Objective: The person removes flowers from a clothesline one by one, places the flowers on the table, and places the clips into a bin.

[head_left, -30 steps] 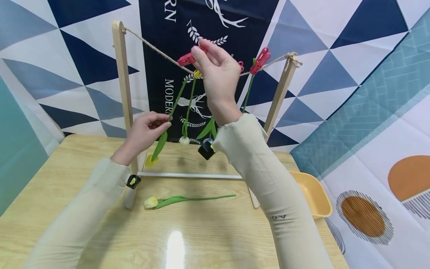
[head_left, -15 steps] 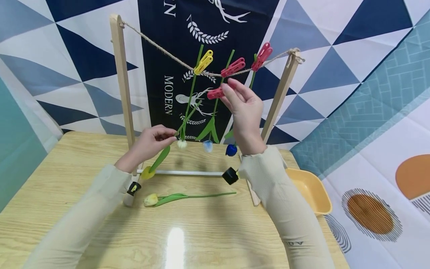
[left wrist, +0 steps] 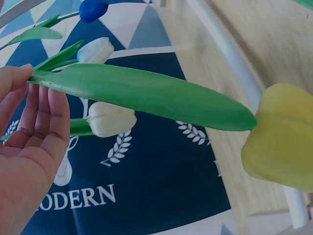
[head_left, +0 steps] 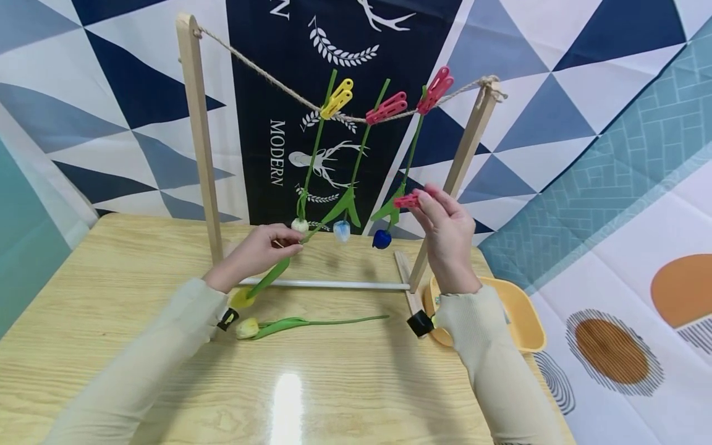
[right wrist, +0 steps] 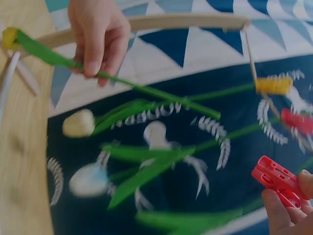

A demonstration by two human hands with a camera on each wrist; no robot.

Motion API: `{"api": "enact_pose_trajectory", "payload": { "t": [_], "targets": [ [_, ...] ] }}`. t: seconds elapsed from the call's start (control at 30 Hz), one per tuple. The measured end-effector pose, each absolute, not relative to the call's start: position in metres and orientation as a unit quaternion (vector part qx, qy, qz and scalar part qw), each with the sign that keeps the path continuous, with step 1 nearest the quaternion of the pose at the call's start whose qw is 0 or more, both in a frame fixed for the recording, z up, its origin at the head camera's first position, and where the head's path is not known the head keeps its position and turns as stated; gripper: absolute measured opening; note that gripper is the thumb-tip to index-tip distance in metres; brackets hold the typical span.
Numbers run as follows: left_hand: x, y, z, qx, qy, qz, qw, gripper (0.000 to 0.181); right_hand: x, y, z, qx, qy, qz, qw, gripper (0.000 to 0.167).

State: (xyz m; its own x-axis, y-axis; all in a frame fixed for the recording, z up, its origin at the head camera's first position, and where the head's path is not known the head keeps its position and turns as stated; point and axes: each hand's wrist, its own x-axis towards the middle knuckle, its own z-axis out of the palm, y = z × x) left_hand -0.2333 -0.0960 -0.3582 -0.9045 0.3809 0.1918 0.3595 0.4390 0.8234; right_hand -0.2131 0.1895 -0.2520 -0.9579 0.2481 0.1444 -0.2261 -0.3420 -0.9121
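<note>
My left hand (head_left: 261,253) pinches the green stem of a yellow tulip (left wrist: 279,137), whose bloom points down toward the table at the left. In my right hand (head_left: 447,238) is a red clothespin (right wrist: 276,176), held between thumb and fingers beside the right-hand hanging flower. From the rope (head_left: 261,71) three tulips hang bloom-down: a white tulip (head_left: 299,226) under a yellow clothespin (head_left: 337,99), a light blue tulip (head_left: 342,231) under a red one, and a dark blue tulip (head_left: 381,239) under another red one. The held tulip's stem tip lies close to the white bloom.
The rope spans two wooden posts (head_left: 200,136), joined low down by a white rod (head_left: 334,285). A pale yellow tulip (head_left: 247,328) lies on the wooden table (head_left: 222,395) in front. At the right stands a yellow basket (head_left: 525,315), partly behind my right arm.
My right hand has moved from the rope down and to the right, still holding the red clothespin. My left hand has sunk and shifted right with the yellow tulip.
</note>
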Motion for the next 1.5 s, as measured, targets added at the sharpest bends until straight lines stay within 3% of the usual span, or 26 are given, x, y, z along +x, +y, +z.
{"api": "enact_pose_trajectory", "payload": {
  "t": [0.3, 0.57, 1.2, 1.4, 1.5],
  "targets": [
    [-0.233, -0.086, -0.371, 0.239, 0.846, 0.475, 0.031, 0.022, -0.207, 0.238, -0.285, -0.082, -0.541, 0.825, 0.14, 0.03],
    [-0.234, -0.078, -0.384, 0.269, 0.847, 0.456, 0.059, 0.023, -0.207, 0.274, -0.317, -0.152, -0.533, 0.822, 0.128, 0.012],
    [-0.237, -0.058, -0.415, 0.279, 0.848, 0.441, 0.097, 0.021, -0.199, 0.342, -0.374, -0.267, -0.502, 0.812, 0.132, 0.012],
    [-0.236, -0.051, -0.43, 0.282, 0.843, 0.445, 0.111, 0.021, -0.198, 0.356, -0.389, -0.31, -0.539, 0.773, 0.126, 0.05],
    [-0.236, -0.048, -0.437, 0.282, 0.84, 0.449, 0.117, 0.02, -0.197, 0.363, -0.399, -0.32, -0.545, 0.764, 0.129, 0.052]
  ]
}}
